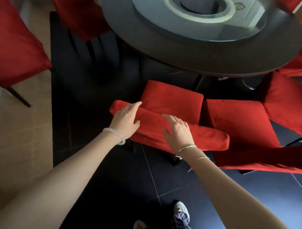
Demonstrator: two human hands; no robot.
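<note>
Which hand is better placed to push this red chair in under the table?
Likely the right. The right hand rests near the middle of the chair back, so its push would run straight; the left hand sits by the back's left end and might turn it.

No text, label, brand, number or sign can be read. The red chair back (201,136) is seen as plain fabric with no tag. No legible brand is shown on the pale shoe (182,208). A small pale mark in the glass turntable (150,8) on the bench (174,50) is too blurred to be made out.
</note>
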